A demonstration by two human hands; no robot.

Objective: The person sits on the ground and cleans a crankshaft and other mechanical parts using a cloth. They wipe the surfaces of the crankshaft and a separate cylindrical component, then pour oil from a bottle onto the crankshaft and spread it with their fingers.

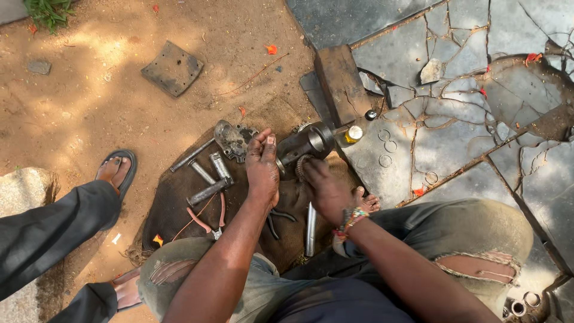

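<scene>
From the head camera, the person sits on the ground over a worn burlap sack (179,203) spread on reddish dirt, working on a dark, greasy cylindrical metal part (305,143) that lies at the sack's far edge, against the cracked stone paving (454,137). The left hand (263,170) is raised beside the part's near end, fingers drawn together and narrow, seemingly pinching something small, though what it is cannot be made out. The right hand (326,188) curls around a ribbed, coil-like piece (301,168) just under the cylinder. This looks like the fitting or stripping of a small component at the cylinder's mouth; the next move would call for steadying the body while the pinched piece is lined up. Around them lie smooth steel rods (206,176), a dull cast bracket (233,140), red-handled pliers (206,222), a bright steel tube (310,230), thin rings (387,145) and a weathered wooden block (342,84). Another person's sandalled foot (116,170) rests to the left.
</scene>
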